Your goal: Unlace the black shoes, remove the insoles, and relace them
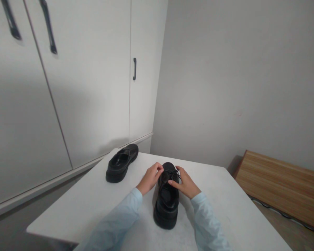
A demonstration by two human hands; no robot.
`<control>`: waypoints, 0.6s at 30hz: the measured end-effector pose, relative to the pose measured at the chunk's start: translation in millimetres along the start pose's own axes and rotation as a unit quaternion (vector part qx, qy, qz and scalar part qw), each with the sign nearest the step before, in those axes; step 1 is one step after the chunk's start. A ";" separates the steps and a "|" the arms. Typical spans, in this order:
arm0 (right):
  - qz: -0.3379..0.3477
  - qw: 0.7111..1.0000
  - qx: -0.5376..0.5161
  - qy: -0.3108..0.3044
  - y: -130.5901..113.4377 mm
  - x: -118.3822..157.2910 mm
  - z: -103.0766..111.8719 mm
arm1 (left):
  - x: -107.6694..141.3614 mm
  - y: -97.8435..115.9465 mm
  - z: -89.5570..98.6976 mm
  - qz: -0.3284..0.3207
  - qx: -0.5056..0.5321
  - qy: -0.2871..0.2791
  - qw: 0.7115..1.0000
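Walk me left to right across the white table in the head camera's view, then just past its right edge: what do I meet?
Lone black shoe, left hand, laced black shoe between the hands, right hand, wood-grain board.

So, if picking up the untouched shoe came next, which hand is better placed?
Probably left: the left hand is nearer the untouched shoe, while the right hand sits beyond the handled shoe.

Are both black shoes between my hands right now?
No, one shoe sits between the hands, the other apart on the table's left.
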State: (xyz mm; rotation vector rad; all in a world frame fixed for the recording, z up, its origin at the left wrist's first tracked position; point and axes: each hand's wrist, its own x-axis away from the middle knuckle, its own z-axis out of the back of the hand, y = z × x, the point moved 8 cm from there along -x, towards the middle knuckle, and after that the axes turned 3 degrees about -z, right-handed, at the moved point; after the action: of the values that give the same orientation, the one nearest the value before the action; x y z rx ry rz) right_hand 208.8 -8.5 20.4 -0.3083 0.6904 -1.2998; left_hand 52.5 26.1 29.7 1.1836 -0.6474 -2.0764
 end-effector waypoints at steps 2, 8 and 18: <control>0.004 1.000 -0.001 0.001 -0.6 0.2 0.0 | 0.2 -0.1 0.3 0.003 0.006 0.000 1.000; 0.002 1.000 0.001 0.001 -0.6 0.4 -0.3 | 0.4 -2.7 -1.4 0.013 0.020 -0.007 1.000; 0.012 1.000 0.003 0.000 -3.3 0.3 -0.3 | 0.3 -5.8 -4.8 0.035 0.071 -0.023 0.997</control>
State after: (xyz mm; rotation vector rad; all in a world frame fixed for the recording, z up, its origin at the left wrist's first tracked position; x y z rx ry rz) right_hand 206.1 -9.5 21.9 -0.2941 0.6874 -1.2800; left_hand 54.9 29.3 23.3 1.1765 -0.8591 -2.0313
